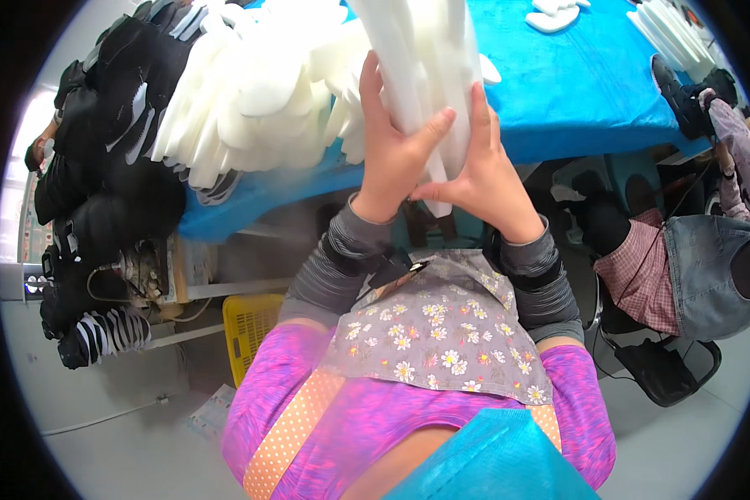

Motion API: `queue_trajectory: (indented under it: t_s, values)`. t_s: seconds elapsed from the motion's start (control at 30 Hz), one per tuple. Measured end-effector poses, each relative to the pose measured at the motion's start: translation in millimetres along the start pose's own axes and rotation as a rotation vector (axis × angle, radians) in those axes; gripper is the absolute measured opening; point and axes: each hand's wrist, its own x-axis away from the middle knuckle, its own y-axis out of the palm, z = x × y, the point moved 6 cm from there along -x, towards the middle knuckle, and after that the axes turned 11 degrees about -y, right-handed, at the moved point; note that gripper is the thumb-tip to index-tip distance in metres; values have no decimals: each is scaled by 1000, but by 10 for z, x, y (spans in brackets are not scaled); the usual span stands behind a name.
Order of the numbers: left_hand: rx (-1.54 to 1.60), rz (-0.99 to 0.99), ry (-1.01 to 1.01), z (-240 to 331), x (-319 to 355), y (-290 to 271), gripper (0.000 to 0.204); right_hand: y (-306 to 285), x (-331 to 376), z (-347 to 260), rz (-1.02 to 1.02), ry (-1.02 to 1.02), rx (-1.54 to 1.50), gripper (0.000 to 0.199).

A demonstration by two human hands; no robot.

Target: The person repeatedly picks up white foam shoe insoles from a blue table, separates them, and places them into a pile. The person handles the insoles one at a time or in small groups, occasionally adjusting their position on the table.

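Head view: the left hand (393, 158) and right hand (485, 185) clasp a bundle of white insole-shaped pieces (443, 75) from either side, fingers spread along it, thumbs on its near face. It is held at the near edge of the blue-covered table (575, 96), beside a white pile (267, 96). The step seems to be squaring up the bundle; moving on calls for even pressure from both sides.
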Motion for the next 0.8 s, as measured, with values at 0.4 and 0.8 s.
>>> queue_trajectory:
  t_s: [0.4, 0.8]
  values:
    - [92, -221, -183, -179, 154, -240, 74, -15, 213, 284, 78, 140, -250, 108]
    - [-665, -157, -35, 144, 323, -760, 58, -574, 233, 408, 70, 79, -235, 93]
